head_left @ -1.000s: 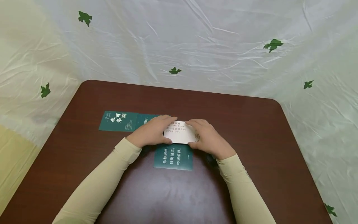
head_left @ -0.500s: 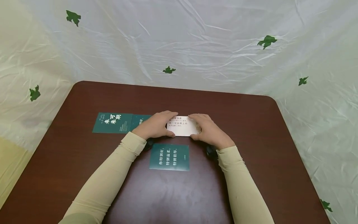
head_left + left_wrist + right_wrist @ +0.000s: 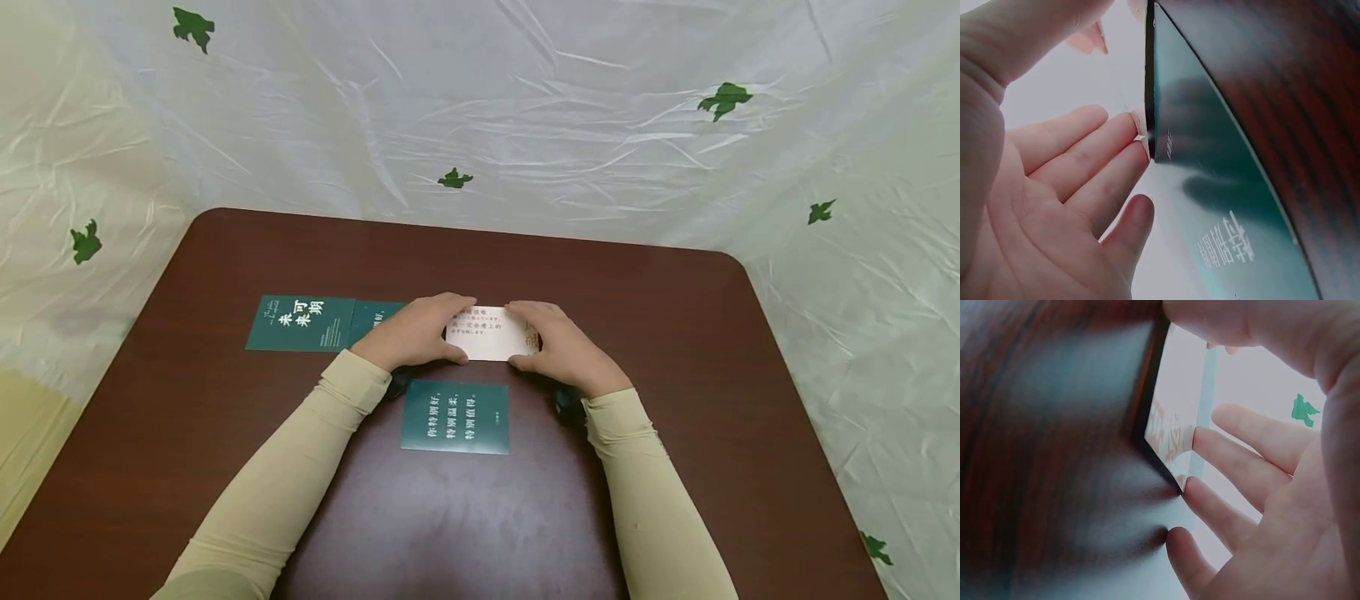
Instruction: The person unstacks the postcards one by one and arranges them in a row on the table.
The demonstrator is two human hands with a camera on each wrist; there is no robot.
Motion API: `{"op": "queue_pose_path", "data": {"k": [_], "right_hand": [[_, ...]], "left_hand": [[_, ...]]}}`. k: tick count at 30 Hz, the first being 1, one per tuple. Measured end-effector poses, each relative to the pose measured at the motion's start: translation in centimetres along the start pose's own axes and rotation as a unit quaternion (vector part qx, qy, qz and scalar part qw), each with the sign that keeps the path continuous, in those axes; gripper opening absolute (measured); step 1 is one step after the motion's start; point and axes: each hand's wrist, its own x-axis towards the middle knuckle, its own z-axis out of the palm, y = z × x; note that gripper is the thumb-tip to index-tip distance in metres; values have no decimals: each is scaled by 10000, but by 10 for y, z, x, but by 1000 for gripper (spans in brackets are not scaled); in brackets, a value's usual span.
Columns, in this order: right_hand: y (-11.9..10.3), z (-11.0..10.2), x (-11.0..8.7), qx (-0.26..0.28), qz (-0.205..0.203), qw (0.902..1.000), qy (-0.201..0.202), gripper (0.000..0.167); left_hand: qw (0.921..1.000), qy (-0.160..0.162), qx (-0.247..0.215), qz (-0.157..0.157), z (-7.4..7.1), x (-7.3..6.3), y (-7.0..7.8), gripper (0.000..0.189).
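Observation:
A white card with printed characters lies flat across the middle, right at the table surface. My left hand pinches its left end, the thumb at the near edge and fingertips along the far edge. At the other end, my right hand grips it the same way, partly covering larger print. Partly hidden by the left hand is a green card; the left wrist view shows its printed face beside the white card's edge. The right wrist view has the white card between thumb and fingers.
Another green card adjoins the partly hidden one at the left. Nearer me lies a third green card. These rest on a dark brown table with rounded far corners. White sheeting with green leaf shapes surrounds it.
Both hands have carried the white card away from me, off the near green card, which now shows in full. Over the last half second hands and card have hardly moved.

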Motion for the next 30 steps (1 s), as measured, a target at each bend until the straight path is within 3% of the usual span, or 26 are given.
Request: {"op": "queue_pose_path", "data": {"k": [10,30], "right_hand": [[-3,8,-1,68,3,10000,-26,78],[-3,1,-1,-126,19,9999,48,79]], "left_hand": [[10000,-67,5,-50,1,-7,-2,94],[10000,32,-70,54,-1,-1,-1,93]]}}
